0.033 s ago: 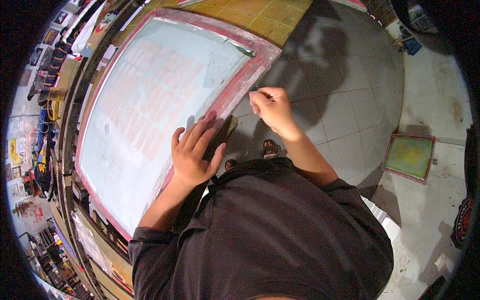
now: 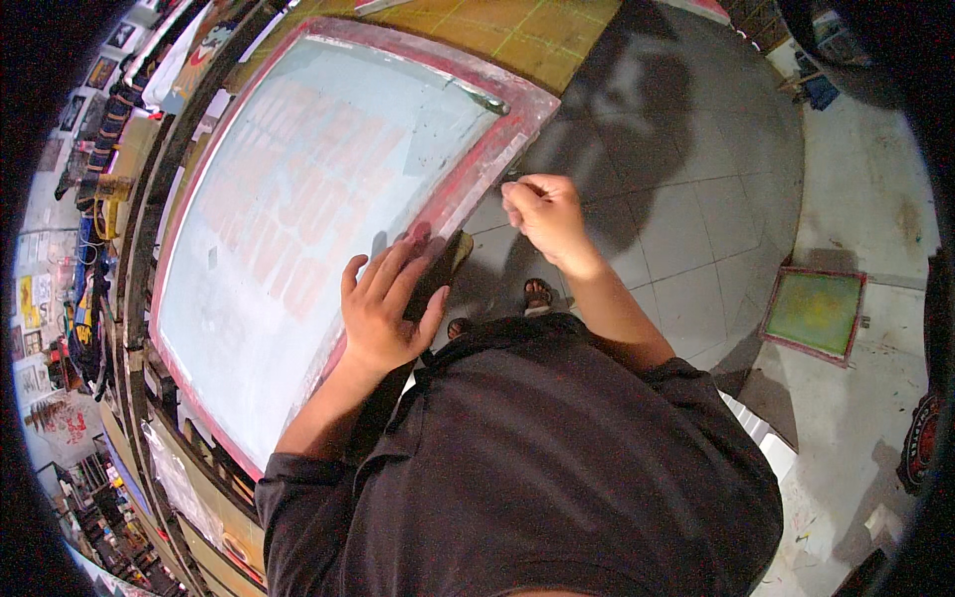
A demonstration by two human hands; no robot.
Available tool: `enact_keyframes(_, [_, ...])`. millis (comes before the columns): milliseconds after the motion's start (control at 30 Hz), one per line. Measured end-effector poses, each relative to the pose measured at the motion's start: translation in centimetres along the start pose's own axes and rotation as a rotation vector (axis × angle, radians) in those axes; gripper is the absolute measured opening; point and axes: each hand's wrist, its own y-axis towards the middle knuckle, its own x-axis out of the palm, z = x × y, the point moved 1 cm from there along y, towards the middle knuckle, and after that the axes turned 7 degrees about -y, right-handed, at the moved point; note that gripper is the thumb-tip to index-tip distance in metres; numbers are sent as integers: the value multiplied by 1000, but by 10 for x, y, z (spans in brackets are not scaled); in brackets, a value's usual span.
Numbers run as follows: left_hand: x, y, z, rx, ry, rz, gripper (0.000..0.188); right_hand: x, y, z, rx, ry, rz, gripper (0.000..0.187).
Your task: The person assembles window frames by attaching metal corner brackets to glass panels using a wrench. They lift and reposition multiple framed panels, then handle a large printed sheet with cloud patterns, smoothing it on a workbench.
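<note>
A large silk-screen frame point(image 2: 214, 338) lies to my left, its pale blue mesh edged in worn red and marked with rows of faint pinkish shapes. My left hand point(image 2: 383, 308) rests on its near right border, fingers spread and thumb apart. Just off the frame's right edge, my right hand point(image 2: 547, 221) is held over the floor with its fingers curled into a pinch. Whatever those fingers may hold is too small or hidden to make out. A dark smear point(image 2: 487, 102) sits in the mesh's far right corner.
Beyond the frame is a yellow-brown surface with a grid point(image 2: 527, 35). A dark rail point(image 2: 134, 298) runs along the left, near crowded shelves. A smaller green screen point(image 2: 813, 313) with a red border leans at the right. Sandalled feet point(image 2: 537, 293) stand on grey tiles.
My right hand has shifted very slightly to the right. The left hand and the screen frame stay where they were.
</note>
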Motion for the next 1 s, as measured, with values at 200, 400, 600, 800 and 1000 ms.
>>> enact_keyframes(200, [2, 1, -4, -14, -16, -13, 33, -30, 15, -6, 41, 106, 145, 21])
enact_keyframes(400, [2, 5, -3, 15, -24, -9, 32, -30, 33, -16, -82, 124, 315, 18])
enact_keyframes(600, [1, 6, -2, 3, -11, -34, 36, -34, 44, -10, -9, 115, 248, 17])
enact_keyframes(800, [3, 7, 0, -11, 41, -17, 32, -42, 50, -13, -39, 52, 126, 11])
enact_keyframes(1000, [3, 8, -2, -21, 28, -11, 27, -49, 52, -11, 1, 229, -80, 10])
